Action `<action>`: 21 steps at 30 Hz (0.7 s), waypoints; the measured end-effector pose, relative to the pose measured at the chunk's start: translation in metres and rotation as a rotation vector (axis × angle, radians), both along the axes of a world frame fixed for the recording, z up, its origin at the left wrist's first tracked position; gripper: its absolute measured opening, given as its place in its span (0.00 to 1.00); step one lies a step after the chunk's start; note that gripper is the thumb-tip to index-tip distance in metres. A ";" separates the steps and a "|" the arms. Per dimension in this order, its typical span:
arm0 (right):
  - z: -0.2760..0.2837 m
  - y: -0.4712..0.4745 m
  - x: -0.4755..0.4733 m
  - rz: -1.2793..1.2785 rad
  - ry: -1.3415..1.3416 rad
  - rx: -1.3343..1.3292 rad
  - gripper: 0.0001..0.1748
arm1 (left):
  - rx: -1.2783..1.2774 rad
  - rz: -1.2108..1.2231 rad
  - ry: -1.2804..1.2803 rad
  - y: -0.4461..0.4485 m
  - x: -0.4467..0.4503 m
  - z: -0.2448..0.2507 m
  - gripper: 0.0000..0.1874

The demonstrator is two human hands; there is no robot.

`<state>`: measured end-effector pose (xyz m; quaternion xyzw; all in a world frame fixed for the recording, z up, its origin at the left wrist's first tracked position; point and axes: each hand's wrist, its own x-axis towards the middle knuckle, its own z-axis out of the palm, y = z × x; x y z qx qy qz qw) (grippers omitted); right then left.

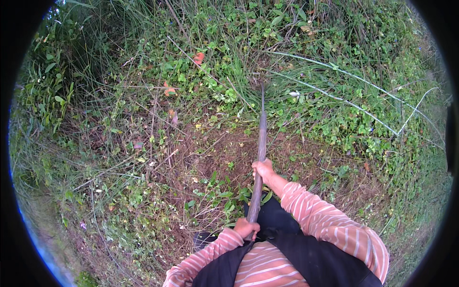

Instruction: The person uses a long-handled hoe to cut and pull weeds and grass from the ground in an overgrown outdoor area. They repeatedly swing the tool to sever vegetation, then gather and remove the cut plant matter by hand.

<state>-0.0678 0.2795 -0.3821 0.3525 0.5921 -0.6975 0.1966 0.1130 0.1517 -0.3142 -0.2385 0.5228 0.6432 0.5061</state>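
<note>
A long-handled tool with a wooden shaft (262,138) points away from my body. My left hand (246,228) grips the shaft's near end, close to my waist. Farther along, my right hand (263,170) is wrapped around the middle of the shaft. The handle narrows into a thin dark metal shank (263,97). Its far end meets the base of a grass clump (256,77), and grass hides the tip, so the kind of head cannot be told.
Bare reddish soil (222,158) lies between me and the grass. Two long pale stems (333,95) lean across the greenery at right. Dry twigs (211,75) and a leafy small plant (218,197) stand left of the shaft. Denser shrubs (53,79) grow at far left.
</note>
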 end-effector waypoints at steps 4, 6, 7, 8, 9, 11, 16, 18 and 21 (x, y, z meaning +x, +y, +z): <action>0.020 -0.018 0.039 0.014 -0.017 -0.115 0.11 | -0.187 -0.072 0.246 -0.023 0.044 -0.001 0.05; 0.053 -0.025 0.034 -0.021 0.144 -0.147 0.12 | -0.181 -0.043 0.303 -0.026 0.038 0.003 0.05; 0.075 -0.026 0.025 -0.045 0.191 -0.135 0.12 | -0.148 0.033 0.341 -0.025 0.028 0.005 0.05; 0.099 -0.025 0.011 -0.019 0.317 -0.184 0.12 | -0.187 0.046 0.333 -0.022 0.011 0.007 0.06; 0.123 -0.022 -0.007 -0.010 0.361 -0.183 0.12 | -0.233 0.117 0.435 -0.017 -0.011 0.010 0.07; 0.169 -0.015 -0.044 0.046 0.682 -0.230 0.12 | -0.360 0.088 0.683 -0.011 -0.068 0.013 0.10; 0.241 0.011 -0.119 0.098 1.068 -0.212 0.10 | -0.320 0.180 1.208 0.008 -0.175 0.027 0.09; 0.245 0.019 -0.146 0.130 1.105 -0.234 0.10 | -0.328 0.169 1.086 0.018 -0.195 0.032 0.10; 0.211 0.022 -0.176 0.010 0.867 -0.074 0.10 | -0.253 0.193 0.919 0.038 -0.204 0.033 0.07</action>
